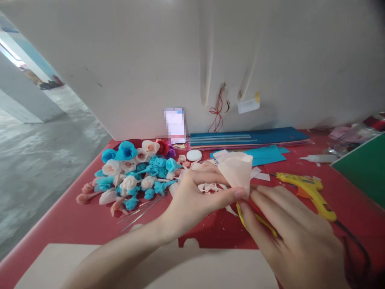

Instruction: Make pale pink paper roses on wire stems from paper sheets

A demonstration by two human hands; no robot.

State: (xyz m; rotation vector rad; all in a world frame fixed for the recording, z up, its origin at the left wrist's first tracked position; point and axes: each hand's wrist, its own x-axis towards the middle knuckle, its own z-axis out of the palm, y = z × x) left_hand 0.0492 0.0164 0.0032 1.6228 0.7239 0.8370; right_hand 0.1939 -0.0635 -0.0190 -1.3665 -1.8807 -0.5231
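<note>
A cream paper cone (236,166), flared at its top, stands upright between my two hands. My left hand (198,196) is closed on it, with the thumb pressed near its narrow base and the other fingers partly hidden behind the paper. At that same base, my right hand (288,224) pinches the tip with thumb and fingers. A yellow loop like a scissors handle (240,216) shows just below the right fingers; whether that hand touches it I cannot tell. Cream paper scraps (212,187) lie on the red tabletop behind my left hand.
Blue, cream, pink and red paper flowers (126,151) are heaped at left, beside thin wire stems (141,212). A yellow glue gun (313,192) with a cord lies at right. Blue paper (264,155), a white round case (194,155) and a blurred phone (176,124) are behind. Cream sheet (150,269) in front.
</note>
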